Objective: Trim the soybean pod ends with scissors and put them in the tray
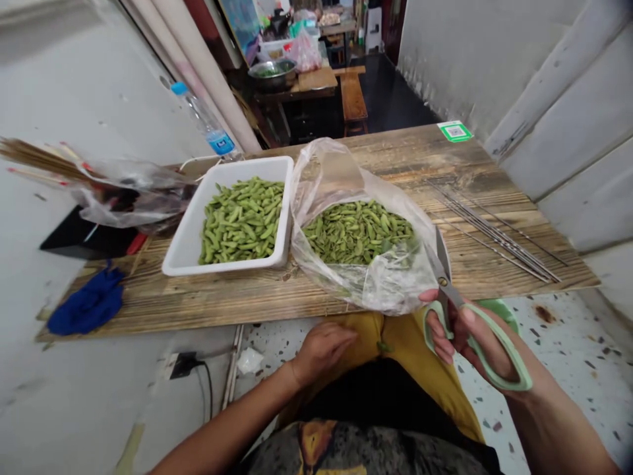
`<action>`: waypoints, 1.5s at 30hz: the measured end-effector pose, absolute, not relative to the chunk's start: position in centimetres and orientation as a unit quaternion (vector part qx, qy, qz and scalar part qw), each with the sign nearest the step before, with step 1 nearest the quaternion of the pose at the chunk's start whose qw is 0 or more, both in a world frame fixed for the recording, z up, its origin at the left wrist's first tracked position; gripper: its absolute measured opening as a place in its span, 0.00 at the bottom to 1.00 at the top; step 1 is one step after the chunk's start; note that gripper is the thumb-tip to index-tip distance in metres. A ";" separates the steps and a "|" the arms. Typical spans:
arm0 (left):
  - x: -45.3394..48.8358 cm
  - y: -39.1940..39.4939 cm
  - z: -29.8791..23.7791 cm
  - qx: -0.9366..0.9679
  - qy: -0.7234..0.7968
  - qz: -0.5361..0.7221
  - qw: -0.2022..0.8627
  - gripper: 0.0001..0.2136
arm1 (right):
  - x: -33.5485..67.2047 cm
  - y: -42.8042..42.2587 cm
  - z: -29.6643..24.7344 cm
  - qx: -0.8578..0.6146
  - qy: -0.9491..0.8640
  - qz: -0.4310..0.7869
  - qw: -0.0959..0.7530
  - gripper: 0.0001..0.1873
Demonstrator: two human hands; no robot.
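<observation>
My right hand (465, 336) is closed through the handles of a pair of scissors (448, 287) with pale green grips. Their blades point up and away, slightly parted, beside the right edge of a clear plastic bag (390, 284). Inside the rolled-open bag lies a heap of green soybean pods (356, 231). My left hand (324, 349) rests over my thigh with its fingers curled together; whatever they hold, if anything, is hidden. A single green pod (382, 346) lies on my lap. Left of the bag, a white plastic basin (227, 267) holds more pods.
Metal skewers (494, 231) lie at the right of the wooden table (198, 310). A water bottle (210, 125), bagged bamboo skewers (49, 161) and a blue cloth (89, 303) are on the left. Part of a green container (502, 313) shows below the table's edge.
</observation>
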State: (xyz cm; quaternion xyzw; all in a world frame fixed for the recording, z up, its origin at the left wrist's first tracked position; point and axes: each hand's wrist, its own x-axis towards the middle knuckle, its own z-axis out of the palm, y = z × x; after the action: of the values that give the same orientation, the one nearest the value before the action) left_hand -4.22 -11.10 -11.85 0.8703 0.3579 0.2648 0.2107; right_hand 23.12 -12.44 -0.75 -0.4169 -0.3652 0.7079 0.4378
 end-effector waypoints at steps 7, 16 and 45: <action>2.7 -10.3 -11.8 0.951 0.257 -0.027 0.170 0.10 | 22.5 -14.8 -0.1 -0.402 -0.404 0.704 0.424 0.20; 3.2 -9.6 -6.6 0.872 0.292 0.055 0.388 0.11 | 22.3 -15.9 0.0 -0.500 -0.428 0.661 0.360 0.25; -0.4 -2.9 1.7 0.629 0.512 0.320 0.489 0.14 | 18.7 -7.7 0.1 -0.462 -0.588 0.600 0.283 0.17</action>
State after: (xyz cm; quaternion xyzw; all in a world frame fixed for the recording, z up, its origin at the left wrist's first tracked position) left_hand -0.42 -2.86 1.73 0.6295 0.5120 0.3205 0.4888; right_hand 18.65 -7.71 0.06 -0.4624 -0.5883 0.5999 0.2833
